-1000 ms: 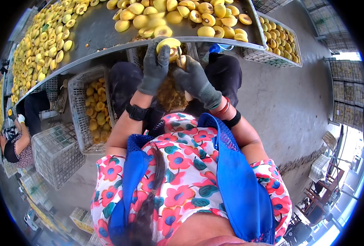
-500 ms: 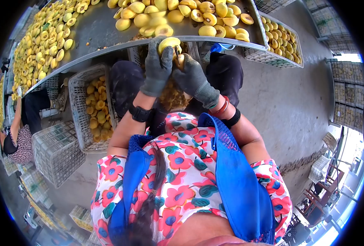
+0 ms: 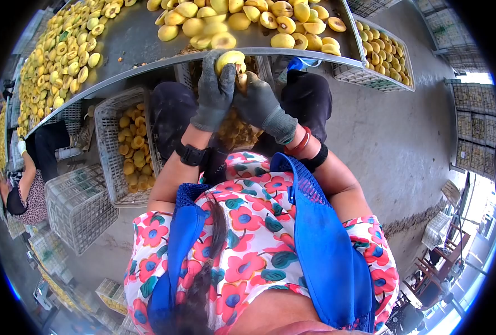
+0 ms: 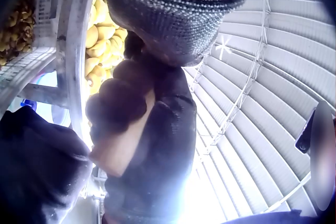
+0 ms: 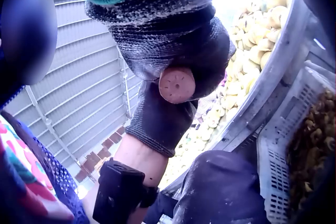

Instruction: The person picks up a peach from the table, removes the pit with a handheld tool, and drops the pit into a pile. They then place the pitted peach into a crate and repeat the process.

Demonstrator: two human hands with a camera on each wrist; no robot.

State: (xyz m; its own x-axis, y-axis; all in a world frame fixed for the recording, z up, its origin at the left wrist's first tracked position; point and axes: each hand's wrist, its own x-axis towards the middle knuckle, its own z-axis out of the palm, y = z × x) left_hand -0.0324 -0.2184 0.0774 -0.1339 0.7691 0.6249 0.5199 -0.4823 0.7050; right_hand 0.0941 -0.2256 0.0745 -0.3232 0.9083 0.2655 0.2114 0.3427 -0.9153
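Note:
My gloved left hand (image 3: pixel 211 95) grips a yellow peach (image 3: pixel 230 58) just past the table edge, thumb and fingers round its side. Close against it, my gloved right hand (image 3: pixel 262 106) holds a tool by its pale wooden handle (image 4: pixel 123 148). The tool's working end meets the peach and is mostly hidden by fingers. From the right wrist view, the round butt of the handle (image 5: pixel 177 85) sticks out of the right fist, with the left hand (image 5: pixel 160 119) behind it.
Cut peaches (image 3: pixel 239 21) lie on the metal table (image 3: pixel 127 53). A crate of peaches (image 3: pixel 105 125) stands at left, another (image 3: pixel 390 81) at right. Below the hands, a crate (image 5: pixel 273 166) holds brown scraps. Another person (image 3: pixel 30 192) works at far left.
My right hand has turned slightly and drawn in against the left, so less of the tool shows. The peach stays in the left hand. The person at far left has moved an arm.

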